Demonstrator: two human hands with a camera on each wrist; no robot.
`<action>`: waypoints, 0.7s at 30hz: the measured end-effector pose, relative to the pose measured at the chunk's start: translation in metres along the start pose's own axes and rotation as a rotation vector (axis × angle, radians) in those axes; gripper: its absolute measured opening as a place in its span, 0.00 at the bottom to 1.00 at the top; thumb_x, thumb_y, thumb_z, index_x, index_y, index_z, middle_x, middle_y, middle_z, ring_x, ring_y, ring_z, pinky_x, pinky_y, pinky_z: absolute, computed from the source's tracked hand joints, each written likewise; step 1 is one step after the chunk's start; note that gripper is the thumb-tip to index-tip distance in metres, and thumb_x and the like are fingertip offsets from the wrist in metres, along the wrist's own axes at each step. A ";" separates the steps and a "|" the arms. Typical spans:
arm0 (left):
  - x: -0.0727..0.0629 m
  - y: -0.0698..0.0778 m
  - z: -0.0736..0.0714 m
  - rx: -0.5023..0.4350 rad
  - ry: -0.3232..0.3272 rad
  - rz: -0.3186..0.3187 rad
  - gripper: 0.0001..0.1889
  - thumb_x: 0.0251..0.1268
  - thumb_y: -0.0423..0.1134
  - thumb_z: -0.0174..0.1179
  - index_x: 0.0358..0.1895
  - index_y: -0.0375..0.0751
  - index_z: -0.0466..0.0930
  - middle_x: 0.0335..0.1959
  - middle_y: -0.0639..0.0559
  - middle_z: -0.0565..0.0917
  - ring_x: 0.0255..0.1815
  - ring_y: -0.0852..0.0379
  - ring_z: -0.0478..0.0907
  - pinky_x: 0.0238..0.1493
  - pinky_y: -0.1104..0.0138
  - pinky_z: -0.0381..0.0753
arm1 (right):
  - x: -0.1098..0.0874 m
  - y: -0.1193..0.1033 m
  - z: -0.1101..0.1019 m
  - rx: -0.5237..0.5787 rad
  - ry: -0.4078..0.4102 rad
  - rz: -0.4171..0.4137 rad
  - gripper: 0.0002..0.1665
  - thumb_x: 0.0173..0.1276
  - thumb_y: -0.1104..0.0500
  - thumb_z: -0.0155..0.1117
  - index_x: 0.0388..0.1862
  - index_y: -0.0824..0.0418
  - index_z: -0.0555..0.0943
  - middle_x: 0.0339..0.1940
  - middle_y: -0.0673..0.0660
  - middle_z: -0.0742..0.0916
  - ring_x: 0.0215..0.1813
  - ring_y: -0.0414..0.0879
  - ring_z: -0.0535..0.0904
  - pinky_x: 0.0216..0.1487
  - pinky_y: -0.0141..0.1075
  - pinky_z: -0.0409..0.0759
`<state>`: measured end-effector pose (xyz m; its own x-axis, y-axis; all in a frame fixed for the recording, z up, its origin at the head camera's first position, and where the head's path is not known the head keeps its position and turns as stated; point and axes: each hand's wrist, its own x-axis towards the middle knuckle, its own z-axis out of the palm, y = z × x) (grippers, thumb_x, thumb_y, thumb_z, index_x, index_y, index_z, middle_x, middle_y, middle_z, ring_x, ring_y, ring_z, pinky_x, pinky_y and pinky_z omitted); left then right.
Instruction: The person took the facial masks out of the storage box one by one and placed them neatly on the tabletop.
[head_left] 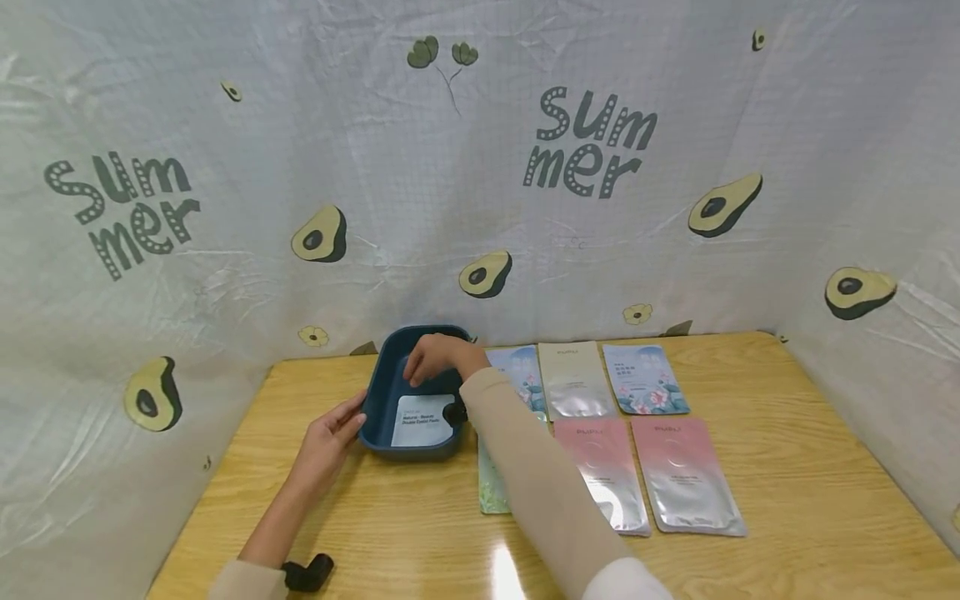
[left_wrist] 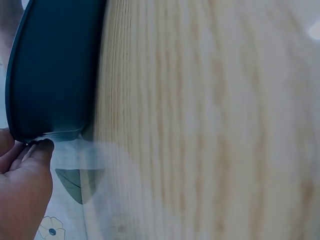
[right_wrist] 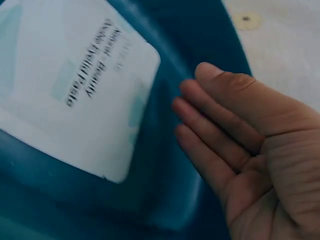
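Observation:
A dark blue plastic bin (head_left: 412, 454) stands on the wooden table near the back cloth. My left hand (head_left: 327, 440) pinches its left rim, thumb on one side and fingers on the other; in the left wrist view the fingers (left_wrist: 32, 160) meet the bin's wall. Inside the bin lies a white packet (head_left: 420, 417) printed "Double Eyelid Paste". Over the bin's interior hovers my right hand (head_left: 441, 358), its fingers loosely bent and holding nothing. The right wrist view shows the fingertips (right_wrist: 185, 107) apart from the packet's edge.
Right of the bin, flat sachets lie in two rows: a cream one (head_left: 576, 381), a blue floral one (head_left: 647, 379), two pink ones (head_left: 686, 475) (head_left: 600, 467), and green (head_left: 491, 483) and blue (head_left: 519, 367) ones partly behind my right arm. A patterned cloth (head_left: 405, 183) hangs behind the table.

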<state>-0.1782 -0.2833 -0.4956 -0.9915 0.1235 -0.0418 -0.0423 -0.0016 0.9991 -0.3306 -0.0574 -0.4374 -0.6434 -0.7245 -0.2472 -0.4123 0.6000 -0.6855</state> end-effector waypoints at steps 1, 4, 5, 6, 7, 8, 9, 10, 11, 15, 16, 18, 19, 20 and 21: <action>0.000 0.000 0.000 0.000 -0.003 -0.002 0.29 0.82 0.34 0.49 0.79 0.30 0.55 0.80 0.37 0.57 0.66 0.73 0.70 0.63 0.76 0.74 | 0.002 -0.001 0.002 -0.043 -0.006 0.011 0.15 0.70 0.60 0.70 0.55 0.58 0.88 0.55 0.51 0.88 0.53 0.41 0.84 0.51 0.29 0.82; 0.001 0.001 0.001 0.000 -0.008 -0.011 0.29 0.82 0.34 0.48 0.79 0.30 0.54 0.80 0.38 0.56 0.67 0.73 0.69 0.64 0.76 0.73 | 0.007 -0.002 0.008 -0.119 -0.028 0.043 0.16 0.69 0.59 0.72 0.55 0.55 0.89 0.54 0.48 0.88 0.54 0.38 0.82 0.52 0.28 0.81; 0.001 0.001 0.001 0.000 -0.008 -0.014 0.29 0.82 0.33 0.48 0.79 0.30 0.54 0.81 0.38 0.56 0.67 0.73 0.68 0.64 0.76 0.73 | 0.008 -0.002 0.010 -0.120 -0.037 0.047 0.16 0.69 0.59 0.72 0.55 0.55 0.89 0.53 0.48 0.88 0.53 0.38 0.82 0.53 0.28 0.81; 0.001 0.001 0.001 -0.001 -0.006 -0.018 0.29 0.82 0.33 0.48 0.79 0.30 0.54 0.81 0.39 0.56 0.68 0.73 0.68 0.64 0.76 0.73 | 0.009 -0.003 0.011 -0.121 -0.046 0.049 0.16 0.69 0.60 0.72 0.55 0.55 0.89 0.53 0.47 0.88 0.53 0.38 0.82 0.53 0.28 0.81; 0.001 0.001 0.001 -0.002 -0.002 -0.020 0.28 0.83 0.32 0.47 0.79 0.30 0.54 0.81 0.39 0.56 0.67 0.73 0.68 0.63 0.76 0.73 | 0.009 -0.003 0.013 -0.108 -0.057 0.052 0.16 0.69 0.60 0.72 0.55 0.56 0.89 0.52 0.48 0.88 0.52 0.38 0.83 0.53 0.29 0.82; 0.001 0.000 0.001 -0.002 0.003 -0.017 0.28 0.82 0.32 0.47 0.79 0.30 0.54 0.80 0.38 0.56 0.67 0.73 0.68 0.63 0.76 0.73 | 0.010 -0.003 0.014 -0.096 -0.064 0.053 0.15 0.69 0.61 0.71 0.55 0.56 0.89 0.52 0.48 0.89 0.51 0.39 0.83 0.52 0.29 0.82; 0.000 0.000 0.001 -0.002 0.006 -0.014 0.28 0.82 0.32 0.47 0.79 0.29 0.54 0.80 0.37 0.56 0.67 0.73 0.68 0.63 0.76 0.74 | 0.010 -0.004 0.015 -0.088 -0.070 0.055 0.15 0.69 0.61 0.71 0.54 0.57 0.89 0.51 0.48 0.89 0.50 0.39 0.83 0.51 0.29 0.82; 0.000 0.000 0.001 -0.005 0.006 -0.010 0.28 0.83 0.31 0.46 0.79 0.29 0.54 0.80 0.37 0.56 0.67 0.73 0.69 0.62 0.77 0.74 | 0.011 -0.004 0.015 -0.077 -0.076 0.060 0.14 0.70 0.62 0.70 0.54 0.57 0.89 0.50 0.48 0.89 0.49 0.39 0.84 0.50 0.29 0.83; 0.000 -0.001 0.001 -0.008 0.003 -0.007 0.28 0.83 0.32 0.46 0.79 0.28 0.53 0.80 0.36 0.55 0.66 0.73 0.69 0.62 0.77 0.74 | 0.012 -0.004 0.016 -0.070 -0.082 0.063 0.14 0.70 0.62 0.70 0.53 0.57 0.89 0.49 0.48 0.89 0.48 0.39 0.84 0.49 0.29 0.83; 0.001 -0.001 0.001 -0.007 -0.008 0.006 0.28 0.83 0.32 0.47 0.79 0.28 0.53 0.80 0.34 0.55 0.66 0.72 0.70 0.62 0.76 0.75 | 0.014 -0.004 0.016 -0.060 -0.105 0.059 0.12 0.71 0.64 0.68 0.52 0.56 0.89 0.48 0.48 0.88 0.46 0.39 0.83 0.47 0.30 0.83; 0.001 -0.001 0.001 -0.009 -0.008 0.003 0.28 0.83 0.32 0.46 0.79 0.29 0.53 0.80 0.35 0.55 0.66 0.72 0.70 0.62 0.76 0.75 | 0.014 -0.004 0.015 -0.055 -0.111 0.053 0.12 0.71 0.65 0.68 0.51 0.56 0.89 0.47 0.48 0.88 0.46 0.39 0.82 0.46 0.30 0.83; 0.001 -0.001 0.001 -0.006 -0.004 0.000 0.28 0.83 0.32 0.46 0.79 0.30 0.53 0.80 0.36 0.56 0.68 0.71 0.69 0.62 0.76 0.74 | 0.015 -0.005 0.014 -0.053 -0.121 0.030 0.12 0.71 0.66 0.68 0.51 0.57 0.88 0.47 0.48 0.87 0.46 0.40 0.81 0.45 0.31 0.83; 0.001 0.000 0.001 -0.004 0.000 -0.003 0.28 0.83 0.32 0.46 0.79 0.30 0.54 0.80 0.37 0.56 0.69 0.69 0.68 0.62 0.76 0.74 | 0.015 -0.006 0.012 -0.060 -0.124 0.021 0.12 0.70 0.67 0.68 0.50 0.57 0.88 0.47 0.49 0.87 0.45 0.40 0.81 0.45 0.31 0.83; 0.001 0.000 0.001 -0.006 0.002 -0.008 0.28 0.83 0.31 0.46 0.79 0.30 0.54 0.80 0.38 0.56 0.71 0.67 0.67 0.63 0.77 0.74 | 0.015 -0.007 0.011 -0.073 -0.126 0.014 0.12 0.70 0.67 0.68 0.49 0.57 0.88 0.46 0.49 0.87 0.45 0.40 0.80 0.44 0.30 0.82; 0.001 0.000 0.001 -0.003 0.003 -0.014 0.27 0.83 0.31 0.46 0.80 0.31 0.54 0.81 0.39 0.56 0.73 0.65 0.65 0.63 0.77 0.73 | 0.014 -0.008 0.009 -0.092 -0.126 0.009 0.11 0.70 0.66 0.69 0.49 0.57 0.88 0.46 0.49 0.87 0.44 0.40 0.80 0.43 0.30 0.81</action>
<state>-0.1791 -0.2820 -0.4955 -0.9911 0.1208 -0.0557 -0.0565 -0.0032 0.9984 -0.3306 -0.0757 -0.4417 -0.5636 -0.7523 -0.3410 -0.4683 0.6311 -0.6184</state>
